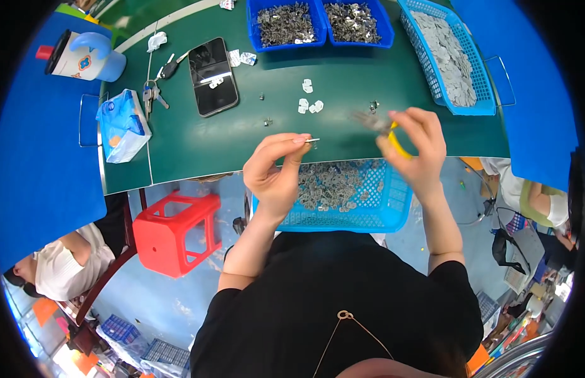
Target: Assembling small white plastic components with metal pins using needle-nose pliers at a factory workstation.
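Note:
My left hand (273,170) is over the table's near edge, thumb and forefinger pinching a small, thin metal part (312,140) whose exact kind is too small to tell. To its right, my right hand (417,148) grips pliers (393,135) with yellow handles. Their jaws point left and are blurred, apart from the piece in my left hand. Several small white pieces (303,106) lie on the green tabletop beyond my hands. Tiny metal bits (268,121) are scattered near them. Below my hands, a blue basket (368,222) holds many small flat grey parts (330,187).
Two blue bins (286,46) of dark metal parts stand at the far edge. A light blue basket (459,109) of flat grey pieces sits far right. On the left are a phone (214,82), keys (155,94), a tissue pack (123,129) and a cup (84,57). A red stool (157,242) stands below.

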A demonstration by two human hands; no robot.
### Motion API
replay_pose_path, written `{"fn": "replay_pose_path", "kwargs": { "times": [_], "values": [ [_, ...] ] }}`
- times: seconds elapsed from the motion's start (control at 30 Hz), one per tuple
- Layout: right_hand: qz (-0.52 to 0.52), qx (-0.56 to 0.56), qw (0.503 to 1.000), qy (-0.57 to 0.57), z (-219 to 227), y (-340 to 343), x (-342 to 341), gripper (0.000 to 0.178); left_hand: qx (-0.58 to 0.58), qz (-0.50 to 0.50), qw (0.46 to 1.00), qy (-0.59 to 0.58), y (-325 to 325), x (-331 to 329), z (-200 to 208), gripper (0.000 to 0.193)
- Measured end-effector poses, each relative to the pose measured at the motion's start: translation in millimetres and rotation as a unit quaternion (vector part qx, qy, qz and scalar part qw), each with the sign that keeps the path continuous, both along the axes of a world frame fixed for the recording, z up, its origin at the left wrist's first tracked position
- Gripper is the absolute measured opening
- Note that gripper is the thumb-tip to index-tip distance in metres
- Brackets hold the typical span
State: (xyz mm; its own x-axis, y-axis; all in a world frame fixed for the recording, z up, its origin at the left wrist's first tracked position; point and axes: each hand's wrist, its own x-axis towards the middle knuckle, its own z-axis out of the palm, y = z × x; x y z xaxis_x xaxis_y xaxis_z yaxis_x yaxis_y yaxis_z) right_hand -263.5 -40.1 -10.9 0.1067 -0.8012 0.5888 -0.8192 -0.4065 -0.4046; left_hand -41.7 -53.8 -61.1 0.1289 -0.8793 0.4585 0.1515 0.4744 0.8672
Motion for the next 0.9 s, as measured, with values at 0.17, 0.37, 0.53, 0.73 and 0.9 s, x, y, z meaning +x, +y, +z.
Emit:
{"fn": "replay_pose_path", "kwargs": {
  "times": [0.17,0.37,0.53,0.73,0.9],
  "values": [
    [0.101,-0.045,0.992,0.061,26,4,24,0.046,-0.038,0.026,0.996,-0.070,0,3,8,0.016],
    [0.109,-0.061,0.987,0.099,29,3,24,0.046,-0.048,0.043,0.995,-0.079,0,5,8,0.017],
    [0.113,-0.059,0.985,0.114,32,3,24,0.046,-0.060,0.050,0.992,-0.096,-1,5,8,0.016],
    [0.117,-0.066,0.981,0.137,38,2,24,0.045,-0.072,0.051,0.988,-0.125,0,5,9,0.015],
    [0.131,-0.078,0.976,0.153,40,-1,21,0.039,-0.067,0.035,0.989,-0.126,1,5,10,0.014]
  ]
}}
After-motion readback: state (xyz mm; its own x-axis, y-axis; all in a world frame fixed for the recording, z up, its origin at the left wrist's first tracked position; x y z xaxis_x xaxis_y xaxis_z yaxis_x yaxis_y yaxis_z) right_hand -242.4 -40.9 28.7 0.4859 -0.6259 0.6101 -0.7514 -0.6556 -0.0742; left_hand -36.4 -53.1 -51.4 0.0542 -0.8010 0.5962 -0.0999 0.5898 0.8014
